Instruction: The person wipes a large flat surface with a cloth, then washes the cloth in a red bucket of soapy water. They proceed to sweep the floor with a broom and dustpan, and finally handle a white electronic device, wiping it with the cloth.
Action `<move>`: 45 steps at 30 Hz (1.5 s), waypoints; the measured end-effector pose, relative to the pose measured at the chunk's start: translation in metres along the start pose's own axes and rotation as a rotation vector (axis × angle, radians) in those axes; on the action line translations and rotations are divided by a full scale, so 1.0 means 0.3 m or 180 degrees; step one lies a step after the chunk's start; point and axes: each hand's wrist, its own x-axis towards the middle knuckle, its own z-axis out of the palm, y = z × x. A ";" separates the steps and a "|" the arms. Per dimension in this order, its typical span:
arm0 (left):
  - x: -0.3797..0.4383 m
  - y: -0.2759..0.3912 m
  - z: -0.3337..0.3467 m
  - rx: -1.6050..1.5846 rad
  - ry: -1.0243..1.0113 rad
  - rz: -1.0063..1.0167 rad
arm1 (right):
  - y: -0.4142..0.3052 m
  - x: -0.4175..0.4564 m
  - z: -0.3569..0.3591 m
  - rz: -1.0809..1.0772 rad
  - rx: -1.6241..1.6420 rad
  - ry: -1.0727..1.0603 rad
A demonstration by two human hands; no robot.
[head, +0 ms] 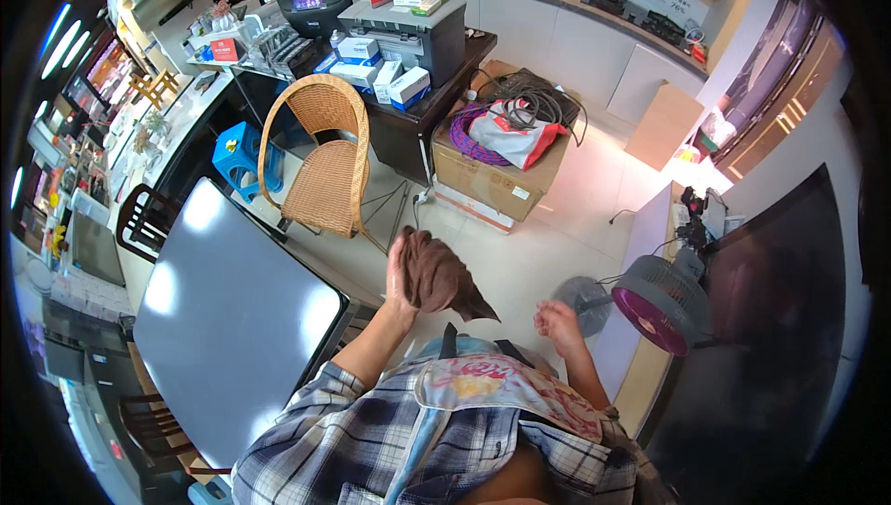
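Observation:
A bunched brown cloth (435,272) is in my left hand (399,289), raised in front of my body. One pointed corner of the cloth hangs loose to the right. My right hand (559,326) is apart from it, lower and to the right. Its fingers are loosely bent with nothing seen in them, near the standing fan (647,303). To the left of my left hand lies the glossy grey top of a table (230,310), its surface reflecting ceiling lights. I wear a flowered apron (480,376) over a plaid shirt.
A wicker armchair (324,174) stands ahead, beside a blue plastic stool (240,150). Cables and a bag lie on a cardboard box (487,181). Behind the chair, a dark desk (445,98) carries small boxes and a printer (411,31). A large dark screen (773,310) is at right.

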 end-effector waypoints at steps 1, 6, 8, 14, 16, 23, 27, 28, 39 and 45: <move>0.059 0.010 0.021 0.0282 0.0125 0.0013 | -0.068 0.041 0.047 0.0030 0.0106 -0.0009; 0.390 -0.155 0.227 0.2451 0.0045 0.0237 | -0.318 0.250 0.232 0.0195 0.1523 -0.0841; 0.515 -0.278 0.289 0.4145 -0.0264 0.0653 | -0.343 0.411 0.220 0.0249 0.2143 -0.0804; 0.779 -0.349 0.346 0.6047 -0.1313 0.1749 | -0.493 0.669 0.169 -0.0570 0.3158 -0.1534; 0.864 -0.329 0.386 0.5961 -0.1406 0.1867 | -0.482 0.821 0.030 -0.0650 0.3200 -0.1906; 0.961 0.013 0.105 0.5008 0.0382 0.0525 | -0.635 1.032 -0.161 -0.1069 0.3656 -0.1348; 0.996 0.130 -0.037 0.4707 0.0719 0.0400 | -0.572 1.075 -0.340 -0.1088 0.3850 -0.0367; 1.044 0.141 -0.047 0.4505 0.0718 0.0342 | -0.546 1.077 -0.392 -0.1116 0.3877 -0.0091; 1.556 0.090 0.041 0.4592 -0.0194 0.0388 | -0.406 1.001 -0.844 -0.2226 0.4453 0.1228; 1.673 0.023 0.054 0.4773 0.0348 0.0111 | -0.463 0.967 -0.951 -0.2242 0.4158 0.1521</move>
